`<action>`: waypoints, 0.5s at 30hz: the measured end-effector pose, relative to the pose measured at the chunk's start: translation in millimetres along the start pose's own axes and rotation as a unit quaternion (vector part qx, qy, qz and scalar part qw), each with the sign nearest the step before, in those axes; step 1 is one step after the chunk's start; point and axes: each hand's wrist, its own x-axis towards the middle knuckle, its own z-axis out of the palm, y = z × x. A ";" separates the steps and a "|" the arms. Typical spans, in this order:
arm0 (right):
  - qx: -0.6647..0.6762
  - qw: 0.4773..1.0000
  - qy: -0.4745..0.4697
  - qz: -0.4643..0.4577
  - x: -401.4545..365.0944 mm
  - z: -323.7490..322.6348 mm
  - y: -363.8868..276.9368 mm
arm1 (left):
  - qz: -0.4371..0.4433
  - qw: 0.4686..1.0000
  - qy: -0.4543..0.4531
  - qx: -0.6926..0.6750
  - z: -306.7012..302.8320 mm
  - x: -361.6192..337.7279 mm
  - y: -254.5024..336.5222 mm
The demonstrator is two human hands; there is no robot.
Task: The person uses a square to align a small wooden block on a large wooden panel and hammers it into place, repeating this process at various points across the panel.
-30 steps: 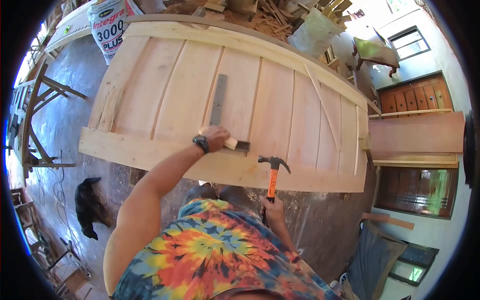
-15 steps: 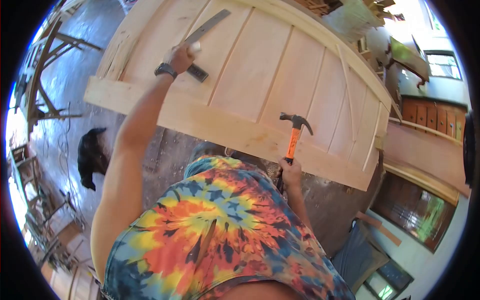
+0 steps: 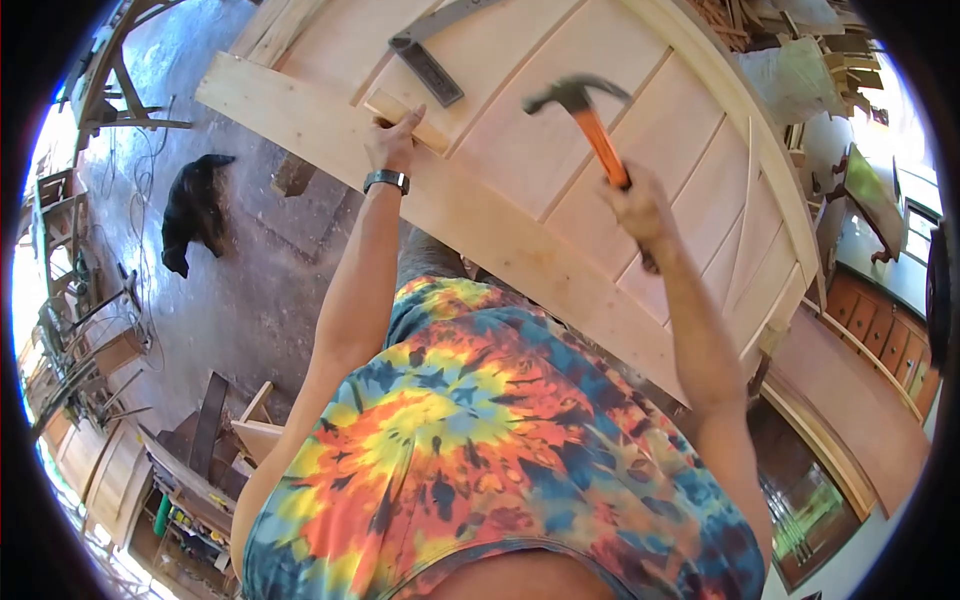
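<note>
Head, one block (image 3: 429, 134) in left hand (image 3: 392, 143), one hammer (image 3: 597, 138) in right hand (image 3: 641, 210)

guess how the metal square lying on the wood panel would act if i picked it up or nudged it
The square would probably feel stiff, since its long grey blade looks like metal. It may feel heavier toward the dark, thicker handle. Lying flat on the panel, it should slide rather than roll.

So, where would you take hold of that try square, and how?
I'd grip the try square by its dark stock, reaching from above, fingers across its long sides. It lies on the wooden panel, and the stock looks chunkier than the flat metal blade.
</note>
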 end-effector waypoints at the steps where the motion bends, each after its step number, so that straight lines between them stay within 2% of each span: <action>1: -0.029 0.999 -0.003 -0.027 19.2 -6.2 -10.8 | 0.026 0.997 -0.012 -0.066 2.3 -3.1 -0.8; 2: -0.058 0.997 -0.007 -0.052 33.4 -10.4 -22.8 | 0.050 0.990 -0.023 -0.132 4.5 -5.7 -2.3; 6: -0.055 0.994 -0.035 -0.086 70.7 -15.7 -74.1 | 0.007 0.985 -0.012 -0.172 8.3 -2.8 -7.2; 8: -0.086 0.982 -0.139 -0.094 94.0 -8.2 -89.2 | -0.013 0.962 0.005 -0.274 12.8 -6.0 -2.4; 9: -0.086 0.981 -0.142 -0.100 103.3 -3.3 -97.2 | -0.010 0.961 0.011 -0.275 12.1 -6.9 -3.8; 12: -0.150 0.974 -0.132 -0.111 133.6 6.5 -123.4 | 0.008 0.971 0.019 -0.238 6.1 -0.5 -8.2; 15: -0.143 0.954 -0.198 -0.172 157.1 6.2 -150.3 | 0.074 0.996 -0.026 -0.042 -6.7 -9.9 0.7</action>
